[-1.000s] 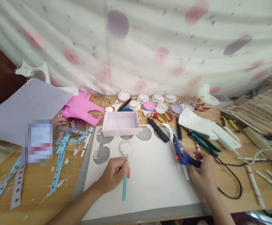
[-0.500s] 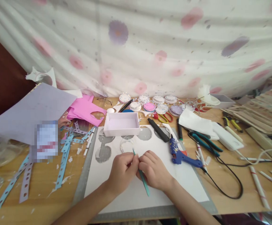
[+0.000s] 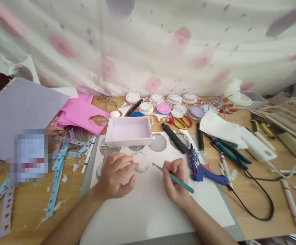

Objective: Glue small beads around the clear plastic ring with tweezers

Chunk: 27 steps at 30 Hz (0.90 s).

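In my right hand (image 3: 175,180) is a slim teal crochet hook (image 3: 182,184), held like a pen. Its narrow tip points up and left over a white sheet (image 3: 137,214). My left hand (image 3: 118,177) is open, thumb and fingers apart, above the same sheet. Just beyond its fingertips lies a pale, scalloped-edged round piece (image 3: 144,167), partly hidden by the fingers. Round openings run along the sheet's far side. A pale lilac open box (image 3: 128,141) stands on that far edge.
To the right lie a blue glue gun (image 3: 197,168) with a black cord, teal-handled pliers (image 3: 226,153) and a black pen-like tool (image 3: 174,139). Several decorated discs (image 3: 164,108) line the back. Pink sheets (image 3: 78,112) and punched strips (image 3: 56,180) are on the left.
My hands have moved apart. The left has let go of the crochet hook and spread its fingers; the right has carried it rightward. The view has shifted slightly.
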{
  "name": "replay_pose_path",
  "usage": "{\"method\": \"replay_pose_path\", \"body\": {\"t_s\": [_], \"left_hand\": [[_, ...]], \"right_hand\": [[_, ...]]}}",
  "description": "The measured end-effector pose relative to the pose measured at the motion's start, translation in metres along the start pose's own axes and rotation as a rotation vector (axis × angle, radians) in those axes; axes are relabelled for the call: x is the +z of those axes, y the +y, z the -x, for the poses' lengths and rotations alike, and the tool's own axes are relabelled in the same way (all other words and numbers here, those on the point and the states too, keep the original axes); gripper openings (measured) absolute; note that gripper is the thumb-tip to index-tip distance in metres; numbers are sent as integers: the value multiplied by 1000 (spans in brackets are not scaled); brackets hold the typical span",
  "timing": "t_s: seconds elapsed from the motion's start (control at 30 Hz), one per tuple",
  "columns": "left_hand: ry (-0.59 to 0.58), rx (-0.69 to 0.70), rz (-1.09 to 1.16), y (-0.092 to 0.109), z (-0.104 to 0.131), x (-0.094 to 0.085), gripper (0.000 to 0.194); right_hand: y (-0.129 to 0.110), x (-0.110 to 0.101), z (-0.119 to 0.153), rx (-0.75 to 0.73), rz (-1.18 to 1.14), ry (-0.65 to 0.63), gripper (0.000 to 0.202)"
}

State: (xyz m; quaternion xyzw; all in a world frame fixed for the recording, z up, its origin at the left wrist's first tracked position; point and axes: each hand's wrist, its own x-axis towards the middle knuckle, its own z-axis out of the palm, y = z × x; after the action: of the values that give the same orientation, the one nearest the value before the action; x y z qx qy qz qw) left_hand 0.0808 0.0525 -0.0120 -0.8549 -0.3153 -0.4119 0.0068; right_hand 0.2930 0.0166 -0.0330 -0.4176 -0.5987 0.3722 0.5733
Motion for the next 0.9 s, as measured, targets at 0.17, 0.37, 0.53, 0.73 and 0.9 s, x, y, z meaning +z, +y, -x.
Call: {"method": "replay_pose_path", "body": {"t_s": [0.17, 0.37, 0.53, 0.73, 0.9], "left_hand": [[-32, 66, -103, 1, 5, 2, 30], [-145, 78, -119, 6, 3, 8, 43], [-143, 0, -186, 6, 1, 15, 29], [-70, 33, -239, 6, -1, 10, 16], [-144, 47, -172, 4, 0, 9, 16]], "right_hand": [[0, -1, -1, 61, 30, -133, 23], [-6, -4, -6, 42, 59, -63, 24], [-7, -4, -8, 58, 51, -64, 24], [-7, -6, -8, 38, 42, -104, 22], [-7, -6, -6, 72, 3, -159, 20]]}}
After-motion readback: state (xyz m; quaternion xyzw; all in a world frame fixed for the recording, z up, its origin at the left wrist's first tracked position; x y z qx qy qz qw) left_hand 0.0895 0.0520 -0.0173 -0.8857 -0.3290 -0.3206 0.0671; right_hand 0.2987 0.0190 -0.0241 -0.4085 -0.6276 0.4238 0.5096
